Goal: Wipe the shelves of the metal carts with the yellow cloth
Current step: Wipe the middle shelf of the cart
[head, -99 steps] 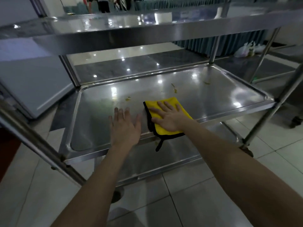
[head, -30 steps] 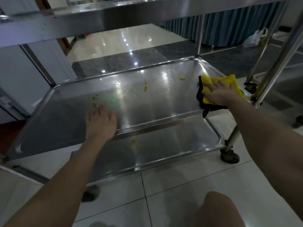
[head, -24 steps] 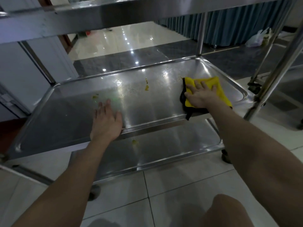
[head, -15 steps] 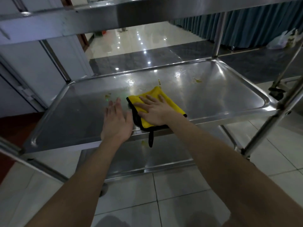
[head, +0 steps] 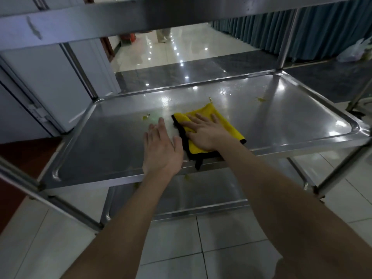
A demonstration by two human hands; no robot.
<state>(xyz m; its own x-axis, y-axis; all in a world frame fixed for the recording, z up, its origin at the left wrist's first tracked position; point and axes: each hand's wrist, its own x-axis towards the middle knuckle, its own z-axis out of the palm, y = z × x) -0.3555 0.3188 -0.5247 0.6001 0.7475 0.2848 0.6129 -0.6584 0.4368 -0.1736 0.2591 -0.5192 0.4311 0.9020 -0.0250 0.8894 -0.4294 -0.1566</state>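
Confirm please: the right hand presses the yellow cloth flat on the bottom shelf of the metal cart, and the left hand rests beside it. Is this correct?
Not quite. In the head view the right hand presses the yellow cloth flat on the middle shelf, not the bottom one; the bottom shelf lies below it, untouched. The left hand does rest beside the cloth on that same middle shelf.

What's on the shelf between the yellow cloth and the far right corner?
In the head view, mostly bare steel shelf lies beyond the yellow cloth, apart from one small yellowish smear towards the back.
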